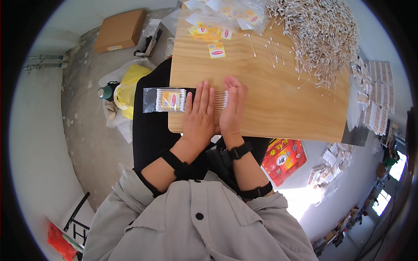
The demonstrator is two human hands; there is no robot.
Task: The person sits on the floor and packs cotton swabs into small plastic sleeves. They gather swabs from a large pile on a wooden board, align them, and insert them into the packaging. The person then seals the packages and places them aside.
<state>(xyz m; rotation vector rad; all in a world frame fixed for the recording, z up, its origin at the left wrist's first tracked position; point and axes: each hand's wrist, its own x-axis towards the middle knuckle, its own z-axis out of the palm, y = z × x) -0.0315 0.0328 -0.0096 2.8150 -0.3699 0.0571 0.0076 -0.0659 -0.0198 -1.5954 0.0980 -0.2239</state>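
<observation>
The row of cotton swabs [220, 99] lies 3-to-9 o'clock under both flat, open hands, left hand [199, 113] nearer the clear bag [165, 100], right hand [233, 106] edge-on.

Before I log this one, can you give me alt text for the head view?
Two bare hands, left and right, press a row of cotton swabs flat at the near edge of a wooden board, beside a clear bag of swabs with a yellow label. A loose swab pile and small labels lie farther back.
</observation>
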